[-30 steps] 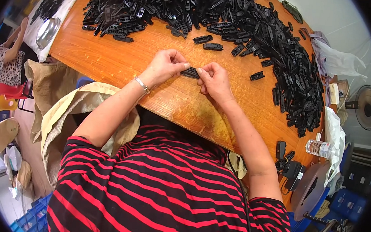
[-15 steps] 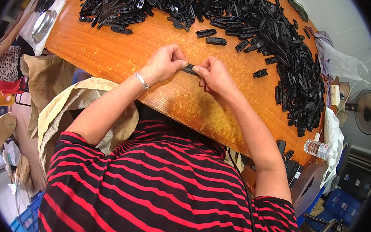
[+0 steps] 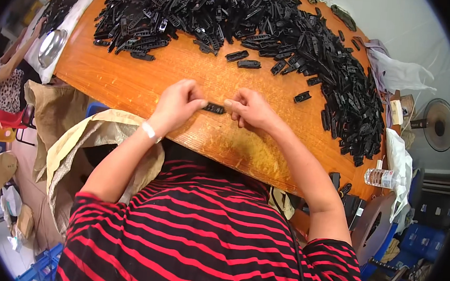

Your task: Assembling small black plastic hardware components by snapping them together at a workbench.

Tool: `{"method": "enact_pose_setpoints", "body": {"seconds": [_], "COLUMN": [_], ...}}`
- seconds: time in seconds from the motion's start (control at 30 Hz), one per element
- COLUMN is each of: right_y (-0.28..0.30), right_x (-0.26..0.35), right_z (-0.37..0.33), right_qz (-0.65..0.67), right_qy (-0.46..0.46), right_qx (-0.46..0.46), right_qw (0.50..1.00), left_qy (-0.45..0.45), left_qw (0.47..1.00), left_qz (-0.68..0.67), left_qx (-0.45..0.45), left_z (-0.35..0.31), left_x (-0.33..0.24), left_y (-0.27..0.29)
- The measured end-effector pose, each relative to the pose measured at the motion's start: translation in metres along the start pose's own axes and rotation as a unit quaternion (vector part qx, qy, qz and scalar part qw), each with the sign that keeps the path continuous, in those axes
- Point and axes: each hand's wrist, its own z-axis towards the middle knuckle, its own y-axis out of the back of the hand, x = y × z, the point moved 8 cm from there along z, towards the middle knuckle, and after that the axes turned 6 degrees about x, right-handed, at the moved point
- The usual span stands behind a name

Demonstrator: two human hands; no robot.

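Across your wooden table curves a heap of black parts; nearer you, your left hand pinches, and your right hand (can't tell if gripping) borders, one small black piece. Likely mid-handling; next move calls for steady two-handed control.

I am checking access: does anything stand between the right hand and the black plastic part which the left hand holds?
Nothing visible does: the right hand is close beside the small oblong black plastic part. The heap of black plastic parts lies farther off, not between them.
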Motion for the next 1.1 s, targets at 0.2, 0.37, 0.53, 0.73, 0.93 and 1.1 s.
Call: {"method": "enact_pose_setpoints", "body": {"seconds": [0.2,0.37,0.53,0.73,0.93,1.1], "right_y": [0.059,0.073,0.067,0.066,0.036,0.012], "right_x": [-0.005,0.014,0.008,0.004,0.014,0.002], "right_z": [0.005,0.021,0.041,0.028,0.000,-0.010], "right_qz": [-0.159,-0.257,-0.328,-0.316,-0.212,-0.160], "right_qy": [0.051,0.150,0.123,0.113,0.115,0.155], "right_qx": [-0.171,-0.273,-0.266,-0.254,-0.176,-0.190], "right_qw": [0.971,0.915,0.898,0.907,0.954,0.956], "left_qy": [-0.033,0.127,0.045,-0.196,-0.213,-0.199], "left_qw": [0.974,0.920,0.974,0.939,0.908,0.884], "left_qz": [0.213,0.371,0.203,0.271,0.361,0.422], "left_qx": [0.073,0.028,0.094,0.078,-0.014,-0.039], "left_z": [-0.108,-0.167,-0.135,-0.007,0.105,0.120], "left_x": [-0.060,-0.007,-0.026,-0.080,-0.030,-0.021], "left_y": [0.095,0.131,0.101,0.061,0.012,0.002]}}
